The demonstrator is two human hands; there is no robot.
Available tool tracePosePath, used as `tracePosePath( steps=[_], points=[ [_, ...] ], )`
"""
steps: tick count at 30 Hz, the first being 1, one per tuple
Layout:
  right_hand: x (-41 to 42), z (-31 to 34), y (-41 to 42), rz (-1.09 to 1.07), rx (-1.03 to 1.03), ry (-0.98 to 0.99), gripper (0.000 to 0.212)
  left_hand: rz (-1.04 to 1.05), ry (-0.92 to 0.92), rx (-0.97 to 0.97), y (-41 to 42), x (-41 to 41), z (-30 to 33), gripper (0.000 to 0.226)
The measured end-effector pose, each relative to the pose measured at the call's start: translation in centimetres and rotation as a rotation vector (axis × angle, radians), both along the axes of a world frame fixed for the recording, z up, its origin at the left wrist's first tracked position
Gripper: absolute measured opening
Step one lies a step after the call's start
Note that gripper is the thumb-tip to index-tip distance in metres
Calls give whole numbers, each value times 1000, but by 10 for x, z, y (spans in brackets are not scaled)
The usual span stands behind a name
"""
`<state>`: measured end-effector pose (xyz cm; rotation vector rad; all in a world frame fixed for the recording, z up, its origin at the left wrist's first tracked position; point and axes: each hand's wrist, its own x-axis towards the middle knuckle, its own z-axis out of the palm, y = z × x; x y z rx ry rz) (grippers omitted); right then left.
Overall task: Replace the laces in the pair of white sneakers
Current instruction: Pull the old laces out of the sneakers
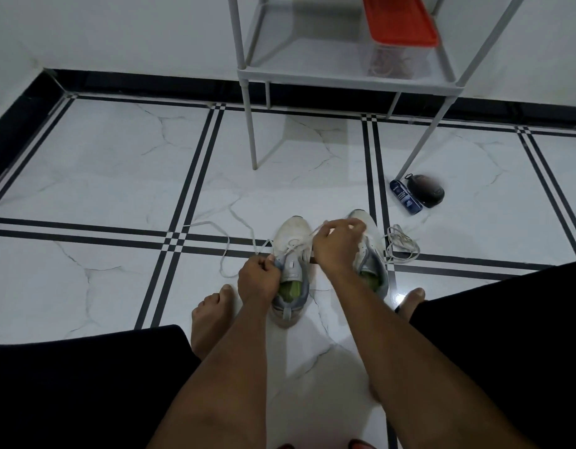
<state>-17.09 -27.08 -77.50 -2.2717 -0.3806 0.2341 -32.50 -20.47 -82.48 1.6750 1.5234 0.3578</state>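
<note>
Two white sneakers with grey collars and green insoles stand side by side on the tiled floor. My left hand (259, 280) grips the left sneaker (290, 286) at its collar and pinches a white lace (228, 244) that trails off to the left across the floor. My right hand (337, 246) is above the gap between the shoes and pinches the other end of that lace near the toe. The right sneaker (369, 254) is partly hidden behind my right hand. A loose bundle of white lace (403, 244) lies just right of it.
A white metal shelf rack (345, 76) stands at the wall behind the shoes, with an orange-lidded clear box (397, 30) on it. A blue tube (406, 197) and a black round case (426, 191) lie by its right leg. My bare feet and dark-clad knees frame the shoes.
</note>
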Motion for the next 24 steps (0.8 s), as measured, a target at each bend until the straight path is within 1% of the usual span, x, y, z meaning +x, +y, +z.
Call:
tracePosePath(
  steps=[1, 2, 3, 4, 5, 6, 8, 10, 11, 12, 14, 15, 16, 17, 18, 19, 20, 22, 24],
  points=[
    [3, 6, -1, -59, -51, -55, 22, 0, 0, 2, 0, 1, 0, 29],
    [3, 8, -3, -53, -100, -116, 27, 3, 2, -1, 0, 0, 0, 29],
    [1, 8, -7, 20, -161, -168, 35, 5, 3, -3, 0, 0, 0, 29],
    [-3, 5, -9, 144, -230, -190, 44, 5, 5, -2, -1, 0, -1, 29],
    [-9, 0, -11, 293, -302, -175, 49, -2, 9, 6, -2, 0, 0, 30],
    [-16, -5, -12, 434, -379, -145, 49, -12, 15, 11, -2, 1, 0, 29],
    [-29, -17, -13, 626, -479, -118, 35, -31, 21, 25, -3, 1, 2, 27],
    [-33, -21, -12, 660, -430, -87, 18, -43, 34, 36, -2, 0, 2, 25],
    [-30, -19, -11, 622, -359, -30, 12, -43, 40, 37, -1, -1, 1, 25],
    [-25, -13, -8, 553, -264, 55, 11, -40, 44, 28, 0, -2, 0, 26],
    [-7, 5, -2, 295, -30, 205, 17, -36, 41, 6, 1, -3, -1, 28],
    [3, 14, 1, 143, 46, 215, 18, -34, 36, 1, 1, -3, -1, 29],
    [12, 21, 1, 20, 47, 165, 17, -33, 34, -1, 2, -2, -1, 29],
    [18, 25, 0, -49, -14, 68, 15, -32, 35, -1, 2, -2, -1, 29],
    [20, 25, -2, -61, -97, -38, 17, -31, 37, -3, 2, -2, -1, 30],
    [19, 22, -5, -18, -164, -130, 22, -30, 39, -5, 2, -1, -1, 31],
    [14, 16, -7, 79, -213, -182, 30, -30, 41, -8, 2, -2, -1, 31],
    [-2, 3, -10, 346, -319, -166, 41, -30, 43, -11, 1, -2, -1, 30],
    [-23, -12, -12, 573, -451, -133, 40, -33, 40, -2, 0, -1, 0, 28]
  ],
)
